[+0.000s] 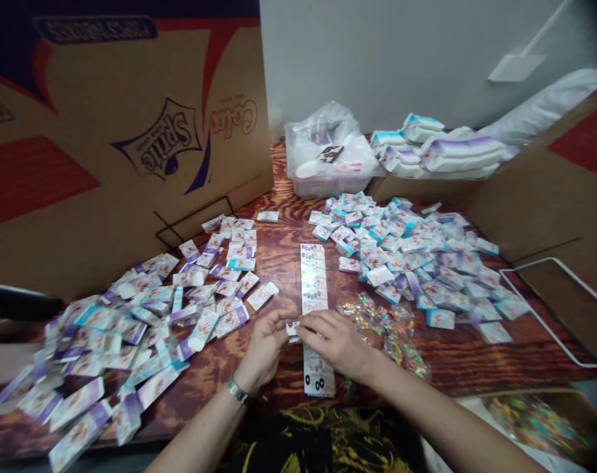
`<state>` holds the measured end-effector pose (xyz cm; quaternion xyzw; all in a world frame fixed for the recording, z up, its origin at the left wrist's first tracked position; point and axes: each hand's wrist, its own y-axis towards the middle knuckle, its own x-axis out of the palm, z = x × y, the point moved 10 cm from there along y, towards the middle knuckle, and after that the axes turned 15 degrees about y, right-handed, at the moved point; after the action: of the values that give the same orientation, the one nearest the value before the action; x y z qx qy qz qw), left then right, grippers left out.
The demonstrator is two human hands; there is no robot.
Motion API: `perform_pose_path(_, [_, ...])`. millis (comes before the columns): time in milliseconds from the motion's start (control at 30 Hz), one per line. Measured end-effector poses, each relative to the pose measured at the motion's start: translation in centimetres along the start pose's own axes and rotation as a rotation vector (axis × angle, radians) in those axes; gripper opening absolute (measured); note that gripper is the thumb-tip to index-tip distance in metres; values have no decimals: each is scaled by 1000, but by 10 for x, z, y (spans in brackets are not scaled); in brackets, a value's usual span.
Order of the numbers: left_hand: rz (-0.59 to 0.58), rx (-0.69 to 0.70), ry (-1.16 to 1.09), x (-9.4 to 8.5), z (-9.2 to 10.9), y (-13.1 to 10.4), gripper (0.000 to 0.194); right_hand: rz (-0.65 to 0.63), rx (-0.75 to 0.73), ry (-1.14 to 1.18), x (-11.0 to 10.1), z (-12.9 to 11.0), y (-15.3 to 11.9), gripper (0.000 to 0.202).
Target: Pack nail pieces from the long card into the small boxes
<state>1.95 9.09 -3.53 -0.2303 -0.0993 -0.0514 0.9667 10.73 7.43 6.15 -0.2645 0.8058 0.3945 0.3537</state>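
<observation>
My left hand (267, 346), with a metal watch on its wrist, pinches a small white printed piece (292, 333) over the middle of the table. My right hand (333, 343) reaches in from the other side, its curled fingers meeting the same piece and hiding part of it. Beneath the hands lies a long strip of printed sticker sheets (314, 279), running away from me. Just right of it are several clear packets of small multicoloured pieces (401, 341), partly behind my right forearm.
Small white, purple and blue boxes (214, 289) are heaped on the left, and a pile of wrapped boxes (416, 256) on the right. Behind stand a big cardboard carton (131, 131) and a clear plastic tub (322, 187). An open box of coloured packets (539, 420) sits lower right.
</observation>
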Motion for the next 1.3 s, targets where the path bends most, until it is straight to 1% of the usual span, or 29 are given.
perform_pose_path(67, [-14, -106, -73, 2, -12, -1, 29, -12, -61, -74, 6, -8, -9, 17])
perform_pose_path(133, [-43, -163, -95, 6, -19, -4, 29, -30, -74, -125, 13, -11, -18, 16])
perform_pose_path(200, [-82, -196, -72, 11, -24, -6, 29, -74, -48, -99, 19, -7, -25, 15])
perform_pose_path(233, [-108, -209, -43, 14, -26, -7, 29, -96, -7, -52, 20, -2, -28, 16])
perform_pose_path(300, [-148, -207, 36, 16, -29, -7, 29, -98, 143, 80, 12, 20, -36, 18])
perform_pose_path(333, [-156, -189, 76, 15, -29, -6, 29, -68, 248, 140, 3, 37, -42, 17])
perform_pose_path(400, [-148, -140, 133, 10, -27, -4, 31, 23, 498, 211, -19, 78, -60, 19])
perform_pose_path(433, [-139, -120, 147, 7, -26, -3, 33, 68, 637, 212, -30, 100, -72, 22])
perform_pose_path(467, [-132, -107, 155, 5, -25, -3, 33, 71, 765, 211, -35, 121, -85, 22])
perform_pose_path(500, [-129, -101, 162, 3, -25, -2, 34, 56, 878, 206, -36, 138, -98, 22])
perform_pose_path(567, [-122, -95, 178, 2, -26, -2, 34, 20, 978, 204, -32, 158, -112, 24])
perform_pose_path(600, [-121, -92, 186, 2, -26, -2, 34, 2, 1004, 200, -26, 164, -116, 24])
perform_pose_path(700, [-119, -90, 205, 3, -27, -2, 34, -42, 1060, 158, -7, 169, -120, 28])
perform_pose_path(800, [-117, -94, 215, 3, -28, -3, 34, -88, 1098, 72, 3, 164, -118, 25])
perform_pose_path(933, [-122, -90, 234, 3, -30, -2, 35, -153, 1105, -14, -1, 154, -109, 16])
perform_pose_path(1067, [-136, -96, 261, 11, -31, -1, 37, -184, 1092, -38, -3, 148, -101, 19])
perform_pose_path(1200, [-167, -114, 276, 22, -31, -3, 37, -154, 1068, 8, -1, 148, -99, 19])
perform_pose_path(1300, [-181, -93, 278, 26, -30, -5, 35, -93, 1042, 93, -4, 152, -99, 10])
